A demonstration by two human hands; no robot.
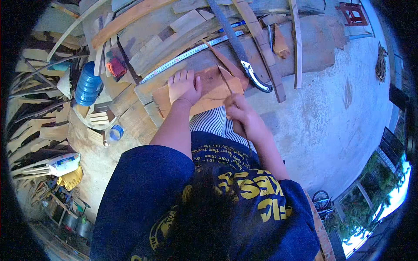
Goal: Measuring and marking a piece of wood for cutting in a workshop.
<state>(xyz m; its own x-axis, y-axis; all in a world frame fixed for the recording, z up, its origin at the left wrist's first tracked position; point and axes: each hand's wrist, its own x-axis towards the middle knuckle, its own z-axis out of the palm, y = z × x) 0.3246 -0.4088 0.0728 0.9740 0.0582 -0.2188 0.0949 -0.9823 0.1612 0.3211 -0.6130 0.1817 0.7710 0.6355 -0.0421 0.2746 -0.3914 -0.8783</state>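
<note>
The left hand (185, 88) lies flat on a brown board (212, 90), fingers a bit spread, and the board is just past some striped cloth (209, 122). The right hand (241, 113) is curled by the board's near right edge; I cannot tell what it pinches. A white measuring tape (187, 54) lies behind the board, and a white-and-black handle (250, 72) lies to its right.

matt wooden board (213, 89), glossy plastic jug (89, 85), matt cloth shirt (257, 206)
</note>
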